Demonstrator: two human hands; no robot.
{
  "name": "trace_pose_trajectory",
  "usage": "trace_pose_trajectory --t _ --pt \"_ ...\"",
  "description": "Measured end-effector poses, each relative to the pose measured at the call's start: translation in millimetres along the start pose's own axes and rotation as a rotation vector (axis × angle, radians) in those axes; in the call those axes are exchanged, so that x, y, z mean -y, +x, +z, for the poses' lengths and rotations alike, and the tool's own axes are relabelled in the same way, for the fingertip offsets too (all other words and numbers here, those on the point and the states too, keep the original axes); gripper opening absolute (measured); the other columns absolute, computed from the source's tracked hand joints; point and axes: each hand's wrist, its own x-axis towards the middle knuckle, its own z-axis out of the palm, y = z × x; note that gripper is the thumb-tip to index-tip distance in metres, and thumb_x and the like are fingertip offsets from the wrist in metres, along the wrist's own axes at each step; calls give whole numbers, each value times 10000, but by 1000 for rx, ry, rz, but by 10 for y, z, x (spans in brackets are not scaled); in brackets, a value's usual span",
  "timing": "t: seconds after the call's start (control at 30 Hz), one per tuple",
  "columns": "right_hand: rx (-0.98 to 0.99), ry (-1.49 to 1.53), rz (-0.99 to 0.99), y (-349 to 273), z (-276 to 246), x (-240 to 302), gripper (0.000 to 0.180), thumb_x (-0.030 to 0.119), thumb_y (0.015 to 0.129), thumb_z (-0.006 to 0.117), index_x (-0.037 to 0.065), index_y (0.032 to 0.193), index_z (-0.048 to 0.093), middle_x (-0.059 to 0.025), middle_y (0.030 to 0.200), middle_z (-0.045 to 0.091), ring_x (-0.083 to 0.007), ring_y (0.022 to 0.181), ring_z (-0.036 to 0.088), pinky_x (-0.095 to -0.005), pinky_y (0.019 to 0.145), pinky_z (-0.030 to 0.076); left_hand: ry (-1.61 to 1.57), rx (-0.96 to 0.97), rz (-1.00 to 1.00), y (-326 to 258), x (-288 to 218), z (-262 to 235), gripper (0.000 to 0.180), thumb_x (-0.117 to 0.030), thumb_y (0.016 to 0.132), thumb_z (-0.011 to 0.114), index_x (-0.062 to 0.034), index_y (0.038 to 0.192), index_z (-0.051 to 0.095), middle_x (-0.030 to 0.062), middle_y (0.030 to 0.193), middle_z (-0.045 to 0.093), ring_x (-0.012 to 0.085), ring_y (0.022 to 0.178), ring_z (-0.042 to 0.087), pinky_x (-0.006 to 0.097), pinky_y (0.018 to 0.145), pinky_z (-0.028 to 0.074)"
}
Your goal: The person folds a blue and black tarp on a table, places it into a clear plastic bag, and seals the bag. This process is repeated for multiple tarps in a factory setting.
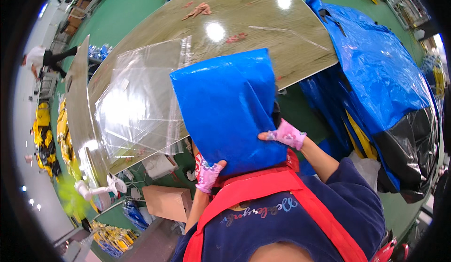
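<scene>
A folded blue plastic bag or sheet, glossy and creased, is held up in front of my body, its far part over the table's near edge. My left hand, in a pink patterned fingerless glove, grips its lower left edge with the thumb on top. Gloved alike, my right hand grips its right side, thumb on the blue face. The other fingers of both hands are hidden behind it. Just left of the blue piece, several clear plastic bags lie flat on the table.
The wood-patterned table carries tan scraps and a clear strip. A large pile of blue and black sheeting stands at the right. A cardboard box and a white fan are at lower left. A person stands far left.
</scene>
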Motion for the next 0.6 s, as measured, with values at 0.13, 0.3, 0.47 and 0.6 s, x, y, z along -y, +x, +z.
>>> trace_pose_trajectory --t 0.13,0.3,0.47,0.6 --pt "-547 -393 -235 7 44 126 1058 519 626 848 -52 1380 376 -225 1248 520 -310 1150 537 -384 1010 411 -164 -20 -174 98 172 13 741 -271 752 827 -12 1335 450 133 1257 577 249 1105 573 370 947 467" --pt "-701 -432 -279 -74 167 206 813 483 670 835 -30 1220 527 -184 1132 570 -295 1051 586 -385 928 468 -65 -79 -198 63 299 -23 780 -249 729 844 -8 1349 436 137 1263 567 242 1110 568 373 945 467" --pt "-609 -94 -351 116 -20 246 481 452 895 635 -18 988 672 -166 914 673 -212 870 657 -355 755 500 83 -65 -62 82 327 -31 873 -232 709 856 2 1397 373 165 1332 513 285 1185 516 392 1011 411" --pt "-271 142 -169 147 -134 532 409 400 910 626 -4 939 685 -164 966 656 -293 915 619 -380 778 463 35 -7 -130 37 379 -150 740 -170 786 799 -23 1391 399 136 1322 533 260 1158 532 376 1002 419"
